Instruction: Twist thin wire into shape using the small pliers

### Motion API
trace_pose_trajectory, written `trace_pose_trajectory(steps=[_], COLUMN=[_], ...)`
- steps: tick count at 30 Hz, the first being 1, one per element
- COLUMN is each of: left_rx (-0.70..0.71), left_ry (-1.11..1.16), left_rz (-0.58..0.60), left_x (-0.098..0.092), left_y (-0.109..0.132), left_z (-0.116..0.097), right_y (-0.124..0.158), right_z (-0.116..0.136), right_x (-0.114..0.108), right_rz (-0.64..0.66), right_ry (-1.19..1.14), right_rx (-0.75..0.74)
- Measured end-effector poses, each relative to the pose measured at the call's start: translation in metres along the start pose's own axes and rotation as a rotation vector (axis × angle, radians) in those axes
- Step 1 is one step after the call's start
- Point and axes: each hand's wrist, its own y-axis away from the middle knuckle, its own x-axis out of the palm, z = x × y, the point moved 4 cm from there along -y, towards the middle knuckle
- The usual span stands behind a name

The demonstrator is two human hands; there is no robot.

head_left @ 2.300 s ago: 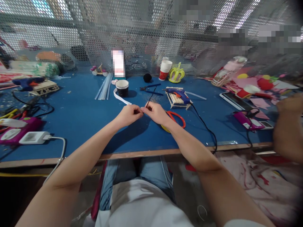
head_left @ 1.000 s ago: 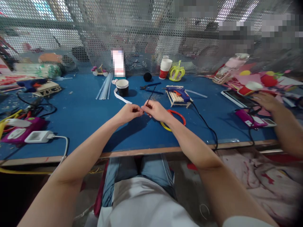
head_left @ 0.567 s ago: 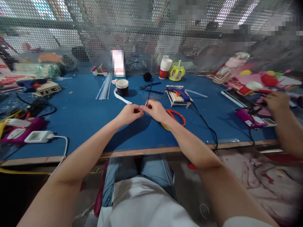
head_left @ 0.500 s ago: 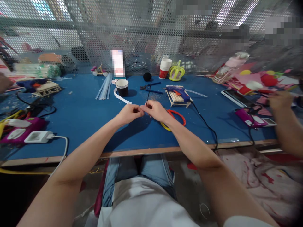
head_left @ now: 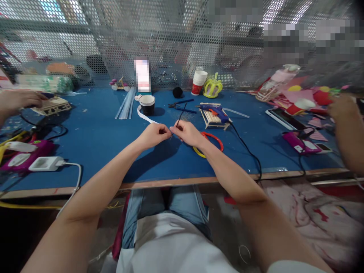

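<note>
In front of me, above the blue table, my left hand (head_left: 155,134) and my right hand (head_left: 186,132) meet fingertip to fingertip, both pinched closed. A thin black strip (head_left: 182,113), perhaps a pipe cleaner, rises from between them, leaning right. Its lower end lies at the left fingertips, mostly hidden by fingers. Behind my left hand, a white ribbon (head_left: 144,116) curls beside a black cup with a white rim (head_left: 147,106). Blue-handled pliers (head_left: 183,107) lie just beyond my hands. Red and yellow rings (head_left: 214,140) lie partly under my right wrist.
A blue glue gun (head_left: 214,112) rests on a small wooden rack (head_left: 209,123), its cord running to the front edge. Clear sticks (head_left: 125,106) lie at the left back. Co-workers' hands (head_left: 21,101) show at both sides. A purple power strip (head_left: 40,151) sits left.
The black strip has tipped to the right while my hands stay almost in place. At the far left, a co-worker's hand has come in over the other glue gun.
</note>
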Motion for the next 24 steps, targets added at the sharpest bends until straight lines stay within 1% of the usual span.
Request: trace_pose_trajectory(steps=[6, 9, 12, 15, 18, 20, 24], left_rx=[0.002, -0.016, -0.037, -0.071, -0.099, -0.098, -0.065], left_ry=[-0.115, -0.104, -0.044, 0.089, 0.214, 0.238, 0.204], left_rz=[-0.074, -0.085, -0.092, -0.069, -0.032, -0.004, 0.044], left_x=[-0.0002, 0.0007, 0.0016, 0.0028, 0.0030, 0.0027, 0.0018], left_y=[0.0001, 0.0004, 0.0008, 0.0015, 0.0024, 0.0028, 0.0028], left_z=[-0.0014, -0.0006, 0.0003, -0.0006, -0.0033, -0.0045, -0.0040], right_y=[0.0001, 0.0004, 0.0014, 0.0021, 0.0020, 0.0019, 0.0022], right_z=[0.0025, 0.0022, 0.0000, -0.0013, 0.0013, 0.0022, 0.0013], right_x=[-0.0018, -0.0001, 0.0030, 0.0051, 0.0053, 0.0044, 0.0021], right_rz=[-0.066, -0.075, -0.040, 0.012, 0.077, 0.097, 0.076], right_ry=[0.111, 0.118, 0.047, -0.118, -0.271, -0.292, -0.198], right_rx=[-0.036, -0.031, 0.009, 0.015, -0.056, -0.068, -0.023])
